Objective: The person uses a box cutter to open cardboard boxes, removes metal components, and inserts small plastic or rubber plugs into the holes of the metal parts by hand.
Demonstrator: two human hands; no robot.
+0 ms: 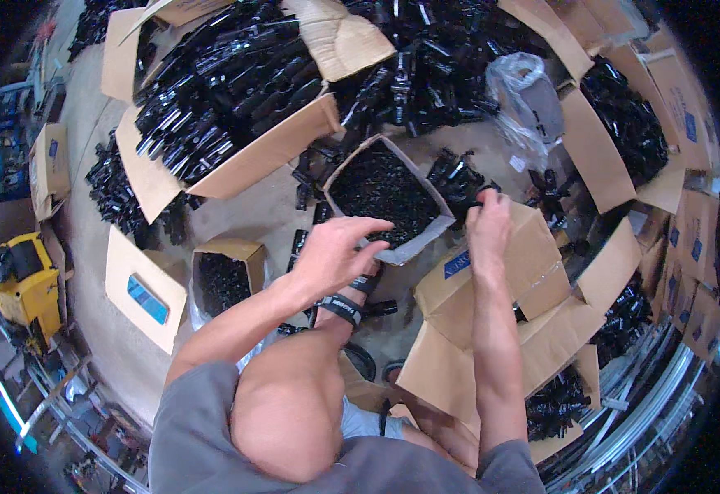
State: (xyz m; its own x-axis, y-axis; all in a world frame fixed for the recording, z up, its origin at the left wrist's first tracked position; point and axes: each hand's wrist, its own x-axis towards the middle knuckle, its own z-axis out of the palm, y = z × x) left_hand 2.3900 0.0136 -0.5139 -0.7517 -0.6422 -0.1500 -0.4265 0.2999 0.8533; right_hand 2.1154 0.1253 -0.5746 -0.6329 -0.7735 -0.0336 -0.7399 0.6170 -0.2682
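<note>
Two hands flank one box of black parts.

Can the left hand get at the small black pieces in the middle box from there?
Probably yes: the left hand is at the near edge of the open box, and nothing visible covers the small black pieces.

The blue label on a box and the black leg strap carry pale lettering. Stacked boxes at right bear blue labels, their print too small to read
</note>
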